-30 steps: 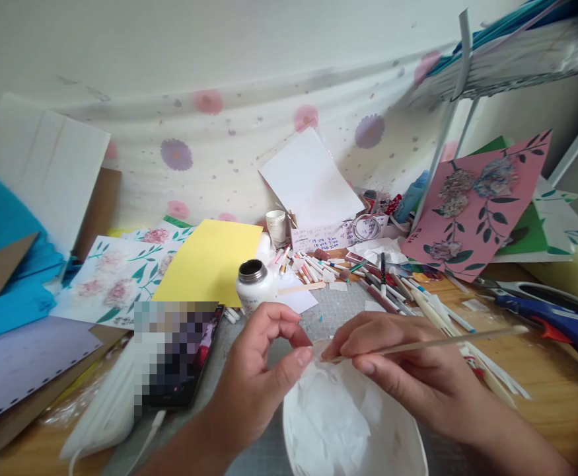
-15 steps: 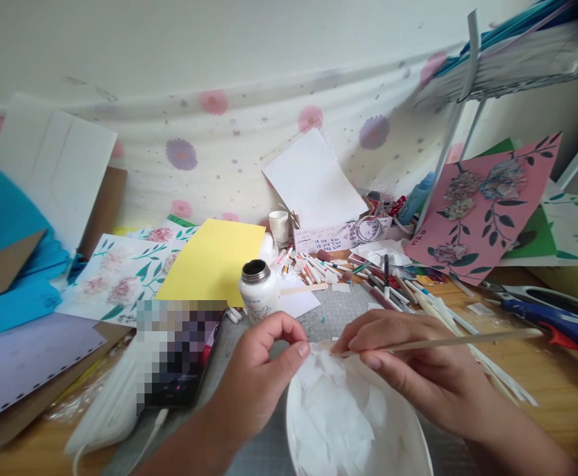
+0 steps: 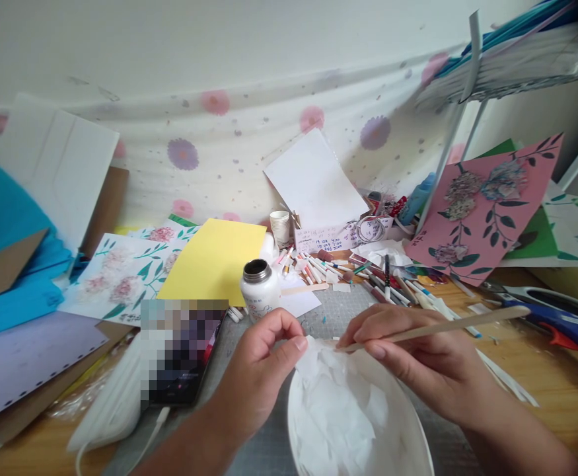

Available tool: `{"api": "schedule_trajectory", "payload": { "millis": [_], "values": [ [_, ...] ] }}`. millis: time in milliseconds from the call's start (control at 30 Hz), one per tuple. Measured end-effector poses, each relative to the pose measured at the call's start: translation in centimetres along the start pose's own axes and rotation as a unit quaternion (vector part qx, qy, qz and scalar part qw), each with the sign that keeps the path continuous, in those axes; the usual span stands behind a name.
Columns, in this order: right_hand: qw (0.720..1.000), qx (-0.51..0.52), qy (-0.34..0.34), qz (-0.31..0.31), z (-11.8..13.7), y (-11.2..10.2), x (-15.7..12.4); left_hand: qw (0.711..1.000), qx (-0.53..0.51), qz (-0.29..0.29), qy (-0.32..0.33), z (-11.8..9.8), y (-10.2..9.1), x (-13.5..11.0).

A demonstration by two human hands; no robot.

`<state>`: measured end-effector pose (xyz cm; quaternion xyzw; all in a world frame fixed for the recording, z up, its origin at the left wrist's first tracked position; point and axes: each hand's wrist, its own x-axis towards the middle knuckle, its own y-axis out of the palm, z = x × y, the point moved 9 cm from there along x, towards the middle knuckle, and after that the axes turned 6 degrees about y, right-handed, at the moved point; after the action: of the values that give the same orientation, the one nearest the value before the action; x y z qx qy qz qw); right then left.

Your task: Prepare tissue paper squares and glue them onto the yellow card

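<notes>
A white bowl (image 3: 417,430) stands low in front of me, with torn pieces of thin white paper (image 3: 335,403) lying in it. Over its left rim, my left hand (image 3: 269,363) pinches a piece of the white paper between thumb and forefinger. My right hand (image 3: 412,357) is closed around a flat wooden stick (image 3: 462,322), whose far end points up to the right. The stick's lower tip is at the bowl's far edge, close to the pinched paper; whether they touch I cannot tell.
A white bottle without a lid (image 3: 259,291) stands behind my left hand. A phone (image 3: 189,357) with a white cable leans at the left. Markers (image 3: 318,268), yellow paper (image 3: 214,261) and a pink flower picture (image 3: 481,205) lie or stand behind. A blue glue gun (image 3: 566,324) is at the right.
The outer end of the wooden stick has tilted upward in my right hand. My left hand has shifted very slightly and still pinches the paper.
</notes>
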<state>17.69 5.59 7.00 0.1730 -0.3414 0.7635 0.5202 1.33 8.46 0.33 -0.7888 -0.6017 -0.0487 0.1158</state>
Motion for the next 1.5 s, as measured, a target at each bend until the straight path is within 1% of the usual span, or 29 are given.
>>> {"api": "schedule_trajectory", "payload": {
  "millis": [100, 300, 600, 733, 833, 933, 1033, 1133, 1167, 1233, 1300, 1333, 1367, 1433, 1500],
  "values": [
    [1.000, 0.006, -0.002, -0.002, 0.0, -0.1, -0.1, 1.000, 0.018, -0.003, 0.007, -0.2, -0.1, 0.0],
    [1.000, 0.013, 0.010, 0.007, -0.4, -0.2, -0.4, 1.000, 0.016, -0.019, 0.018, -0.3, -0.4, -0.1],
    [1.000, 0.027, 0.005, -0.007, -0.7, -1.1, -0.3, 0.996, 0.082, -0.020, 0.041, -0.8, -0.5, 0.1],
    [0.999, 0.032, 0.014, -0.026, -1.1, -2.0, -0.4, 0.994, 0.097, -0.024, 0.043, -1.1, -0.5, 0.1],
    [0.998, 0.049, 0.024, -0.037, -1.3, -2.4, -0.3, 0.995, 0.086, -0.023, 0.042, -1.1, -0.3, 0.1],
    [0.998, 0.043, 0.018, -0.047, -1.0, -2.2, -0.3, 0.997, 0.055, -0.035, 0.050, -1.2, -0.2, 0.2],
    [0.999, -0.001, 0.001, -0.054, -0.7, -2.1, -0.3, 0.996, 0.050, -0.030, 0.069, -1.5, 0.0, 0.2],
    [0.995, -0.089, -0.004, -0.048, -1.3, -2.8, -0.2, 0.995, 0.063, -0.022, 0.068, -1.6, 0.0, 0.1],
    [0.991, -0.130, 0.010, -0.038, -1.9, -3.0, -0.1, 0.996, 0.066, -0.023, 0.064, -1.5, -0.1, 0.0],
    [0.974, -0.217, 0.063, 0.001, -3.7, -3.4, 0.0, 0.996, 0.073, -0.023, 0.055, -1.4, -0.2, 0.0],
    [0.957, -0.267, 0.109, 0.025, -5.0, -3.9, 0.0, 0.996, 0.077, -0.020, 0.049, -1.2, -0.1, 0.0],
    [0.957, -0.264, 0.115, 0.022, -5.1, -4.1, 0.0, 0.996, 0.078, -0.020, 0.047, -1.2, -0.1, 0.0],
    [0.966, -0.237, 0.106, 0.008, -4.6, -4.2, 0.0, 0.996, 0.079, -0.021, 0.047, -1.2, -0.2, 0.0],
    [0.989, -0.125, 0.068, -0.030, -3.1, -4.1, -0.1, 0.995, 0.081, -0.023, 0.044, -1.1, -0.2, 0.0],
    [0.998, 0.002, 0.039, -0.045, -1.7, -3.4, -0.2, 0.995, 0.085, -0.021, 0.038, -0.9, -0.2, -0.1]
  ]
}}
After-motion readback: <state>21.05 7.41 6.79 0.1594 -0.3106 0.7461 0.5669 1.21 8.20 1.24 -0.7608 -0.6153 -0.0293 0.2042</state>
